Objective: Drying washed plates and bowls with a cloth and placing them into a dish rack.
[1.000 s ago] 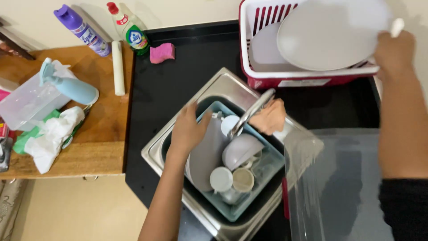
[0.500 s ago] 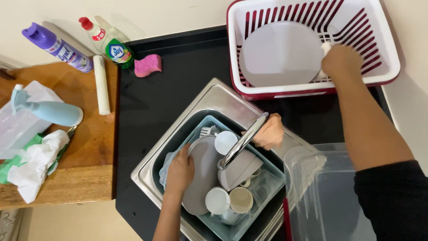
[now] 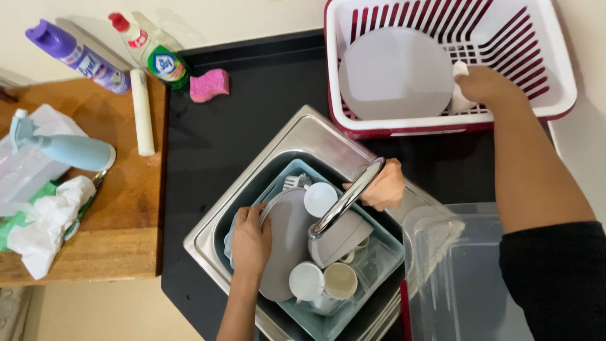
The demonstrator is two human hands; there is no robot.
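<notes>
My right hand is inside the red and white dish rack, fingers curled at the right edge of a pale round plate that lies in the rack. A small white piece shows by my fingertips. My left hand grips the left rim of a grey plate standing tilted in the blue-grey basin in the steel sink. A grey bowl and two cups sit beside that plate.
A curved faucet arches over the basin, with a peach-coloured lump behind it. A clear plastic tub stands at the right. On the left are a pink sponge, spray bottles and crumpled cloths on a wooden board.
My right hand has brought the pale plate from above the rack down flat into it. My left hand has shifted down onto the rim of the grey plate in the basin.
</notes>
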